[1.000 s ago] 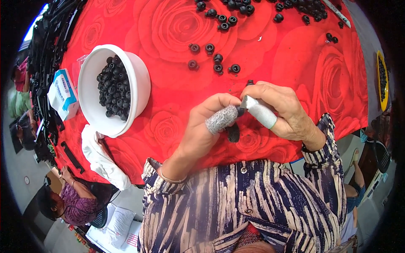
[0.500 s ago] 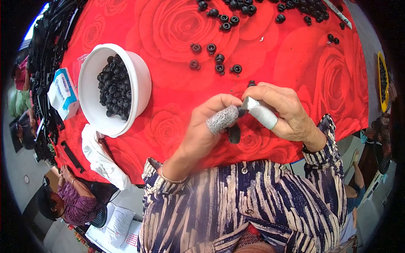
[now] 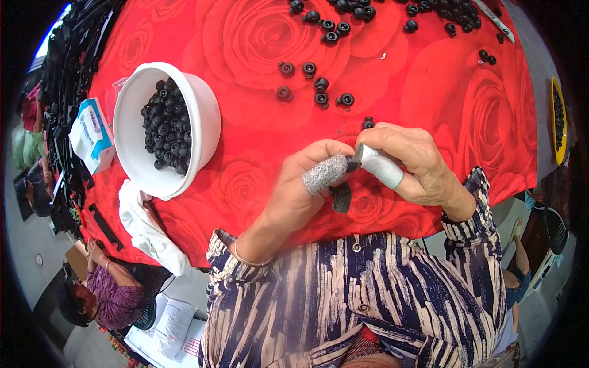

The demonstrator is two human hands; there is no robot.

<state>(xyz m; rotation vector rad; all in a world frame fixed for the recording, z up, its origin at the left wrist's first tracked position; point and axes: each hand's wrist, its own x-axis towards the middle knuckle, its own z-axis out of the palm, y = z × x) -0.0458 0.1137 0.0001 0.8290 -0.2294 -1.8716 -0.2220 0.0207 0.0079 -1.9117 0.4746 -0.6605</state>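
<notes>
My left hand is closed on a small black rubber-like part, mostly hidden by the fingertips. A speckled grey sleeve covers its thumb, and a dark grey cover shows on a finger below. Closed opposite it, my right hand pinches a small metal blade against the black part. Silvery-white wrapping covers the right thumb. Just beyond the right fingers lies a round black piece. Several similar pieces are scattered farther out on the red rose-patterned tablecloth.
At left, a white bowl holds many black pieces, beside a blue-and-white box and a white cloth. Long black strips are stacked at the far left. More black pieces lie at the far right. A co-worker sits at lower left.
Both hands stay together and have shifted only slightly to the right in the picture. The blade and black part remain pinched between them.
</notes>
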